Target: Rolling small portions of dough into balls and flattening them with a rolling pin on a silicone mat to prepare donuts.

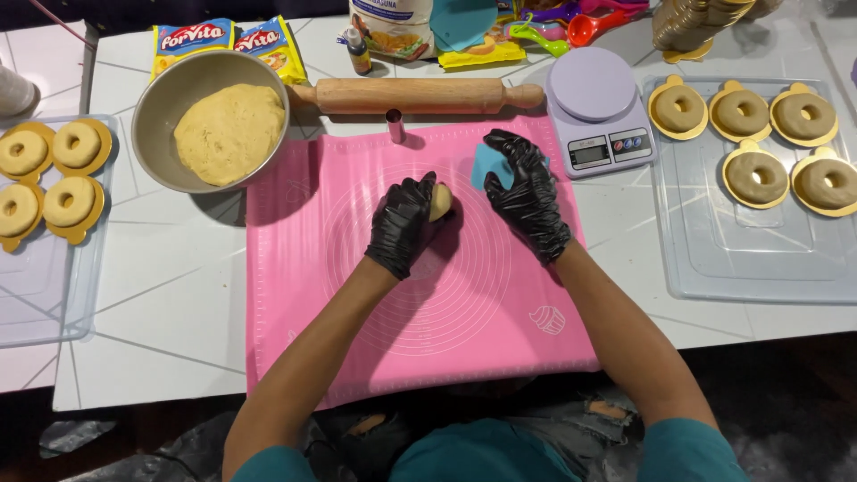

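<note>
Our left hand [403, 225] curls closed around 1 dough piece [440, 202] — steadying it over the pink mat [295, 268]; our right hand [527, 192] pinches a blue scraper [488, 163].

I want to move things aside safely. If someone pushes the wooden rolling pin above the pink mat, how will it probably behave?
The rolling pin is a round cylinder lying on its side, so it would probably roll. It looks like solid wood, likely stiff and fairly heavy.

Gloved left hand [403, 225] cupping dough piece [440, 202], right hand [528, 192] on blue scraper [489, 162], pink mat [312, 268]
</note>
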